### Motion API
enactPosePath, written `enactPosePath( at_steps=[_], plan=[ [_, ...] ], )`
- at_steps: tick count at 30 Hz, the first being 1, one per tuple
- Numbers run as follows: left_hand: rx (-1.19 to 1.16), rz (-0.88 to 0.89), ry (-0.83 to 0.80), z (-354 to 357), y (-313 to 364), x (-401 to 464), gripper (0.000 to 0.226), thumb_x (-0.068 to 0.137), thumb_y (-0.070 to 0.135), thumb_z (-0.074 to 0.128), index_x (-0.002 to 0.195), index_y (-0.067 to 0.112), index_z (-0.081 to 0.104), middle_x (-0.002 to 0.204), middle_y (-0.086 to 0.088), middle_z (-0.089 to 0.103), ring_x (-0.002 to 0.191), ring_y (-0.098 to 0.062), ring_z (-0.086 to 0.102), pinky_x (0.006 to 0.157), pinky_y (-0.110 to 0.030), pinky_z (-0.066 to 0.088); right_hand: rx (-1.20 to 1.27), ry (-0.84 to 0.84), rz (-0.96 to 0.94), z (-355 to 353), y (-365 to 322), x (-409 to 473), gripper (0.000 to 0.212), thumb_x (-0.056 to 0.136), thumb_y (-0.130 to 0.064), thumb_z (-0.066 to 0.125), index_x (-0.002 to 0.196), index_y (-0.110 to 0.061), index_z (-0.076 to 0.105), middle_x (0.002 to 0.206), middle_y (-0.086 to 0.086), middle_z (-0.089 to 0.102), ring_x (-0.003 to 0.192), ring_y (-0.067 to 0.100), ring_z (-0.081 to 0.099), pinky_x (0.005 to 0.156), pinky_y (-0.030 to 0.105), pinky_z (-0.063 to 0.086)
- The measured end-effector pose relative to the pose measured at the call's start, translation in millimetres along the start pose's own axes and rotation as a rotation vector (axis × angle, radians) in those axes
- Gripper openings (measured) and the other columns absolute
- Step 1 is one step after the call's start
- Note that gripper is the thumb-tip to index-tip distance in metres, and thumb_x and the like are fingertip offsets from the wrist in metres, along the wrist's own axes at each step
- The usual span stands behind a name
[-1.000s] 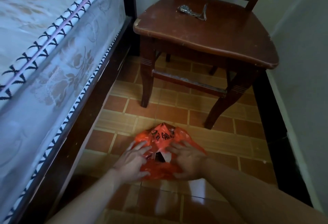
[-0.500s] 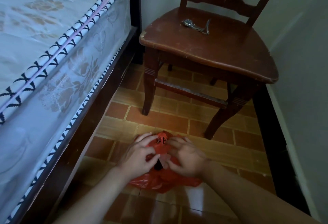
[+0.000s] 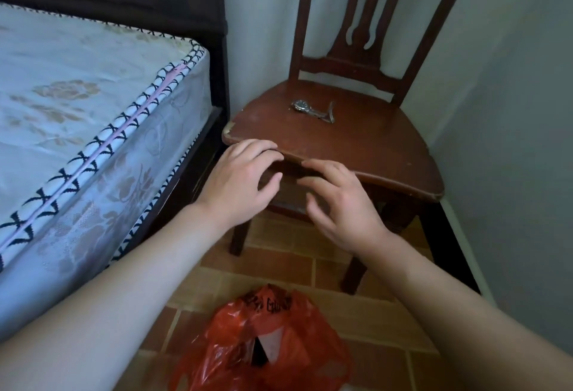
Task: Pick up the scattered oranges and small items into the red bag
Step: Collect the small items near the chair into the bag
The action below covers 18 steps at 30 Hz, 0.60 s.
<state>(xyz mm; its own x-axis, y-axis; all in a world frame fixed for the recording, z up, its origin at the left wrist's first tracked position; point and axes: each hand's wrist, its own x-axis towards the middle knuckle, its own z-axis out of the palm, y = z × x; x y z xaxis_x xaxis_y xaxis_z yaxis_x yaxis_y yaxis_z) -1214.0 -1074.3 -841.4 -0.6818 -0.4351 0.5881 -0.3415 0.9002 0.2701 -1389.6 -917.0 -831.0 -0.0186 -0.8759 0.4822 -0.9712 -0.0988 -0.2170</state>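
While both arms reach forward over the tiled floor (image 3: 279,269), the left hand (image 3: 238,180) and the right hand (image 3: 341,204) hang in the air at the front edge of the wooden chair (image 3: 372,142), side by side and near each other. Each grip is loose and spread: the fingers are bent a little and parted, and neither hand holds anything. The left fingertips (image 3: 263,145) lie right at the seat's front rim; whether they touch it I cannot tell. The right fingertips (image 3: 310,164) sit just below that rim.

The red bag (image 3: 263,344) lies on the floor well behind the hands, close to the person, between the two forearms. It is crumpled, its mouth gapes upward, and something pale and something dark show inside, too unclear to name. Black print runs across its upper fold.

On the chair seat, towards the back, lies a metal wristwatch (image 3: 313,110) with its band stretched out to the right. To the left stands a bed with a pale flowered mattress (image 3: 93,111) edged in black-and-white piping, set in a dark frame (image 3: 186,173). Grey walls (image 3: 511,111) close the corner behind and beside the chair.
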Motion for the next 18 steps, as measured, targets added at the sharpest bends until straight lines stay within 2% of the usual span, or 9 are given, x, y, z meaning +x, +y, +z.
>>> enactPosePath(
  at_steps=[3,7,10,13,18],
  plan=[
    [-0.004,-0.041,-0.02,5.6,4.2,36.7,0.042,0.1,0.036,0.058,0.138,0.017,0.061,0.142,-0.001,0.058,0.136,-0.02,0.049,0.114,-0.042,0.043,-0.068,0.03,0.051,-19.7,14.9,36.7,0.033,0.102,-0.025,0.055,0.13,-0.015,0.066,0.148,0.003,0.052,0.14,0.021,0.044,0.114,0.043,0.042],
    [0.002,-0.208,-0.056,32.6,5.0,69.4,0.055,0.101,0.049,0.05,0.148,0.021,0.05,0.15,-0.001,0.052,0.141,-0.023,0.045,0.116,-0.046,0.041,-0.095,0.005,0.214,-23.5,51.5,85.8,0.044,0.101,-0.029,0.058,0.143,-0.017,0.056,0.155,0.002,0.043,0.143,0.023,0.042,0.118,0.043,0.04],
    [0.07,-0.29,-0.001,46.2,9.4,73.9,0.058,0.098,0.058,0.045,0.147,0.028,0.05,0.152,0.004,0.051,0.145,-0.02,0.04,0.117,-0.051,0.036,-0.114,-0.079,0.325,-16.3,80.9,109.6,0.056,0.1,-0.032,0.06,0.153,-0.02,0.045,0.163,0.001,0.032,0.147,0.026,0.037,0.121,0.046,0.037],
    [0.068,-0.299,0.03,50.8,10.7,71.4,0.056,0.098,0.059,0.045,0.146,0.032,0.053,0.154,0.006,0.051,0.15,-0.019,0.036,0.122,-0.054,0.027,-0.151,-0.173,0.39,-11.0,102.2,121.2,0.065,0.101,-0.032,0.061,0.159,-0.022,0.034,0.168,0.002,0.023,0.151,0.03,0.032,0.123,0.046,0.032],
    [0.034,-0.287,0.047,49.6,8.7,68.7,0.056,0.099,0.06,0.045,0.145,0.031,0.055,0.154,0.005,0.052,0.151,-0.018,0.034,0.125,-0.055,0.02,-0.131,-0.197,0.428,-6.2,116.9,145.1,0.065,0.103,-0.024,0.057,0.162,-0.021,0.029,0.17,0.001,0.021,0.153,0.026,0.03,0.125,0.041,0.03]
  ],
)
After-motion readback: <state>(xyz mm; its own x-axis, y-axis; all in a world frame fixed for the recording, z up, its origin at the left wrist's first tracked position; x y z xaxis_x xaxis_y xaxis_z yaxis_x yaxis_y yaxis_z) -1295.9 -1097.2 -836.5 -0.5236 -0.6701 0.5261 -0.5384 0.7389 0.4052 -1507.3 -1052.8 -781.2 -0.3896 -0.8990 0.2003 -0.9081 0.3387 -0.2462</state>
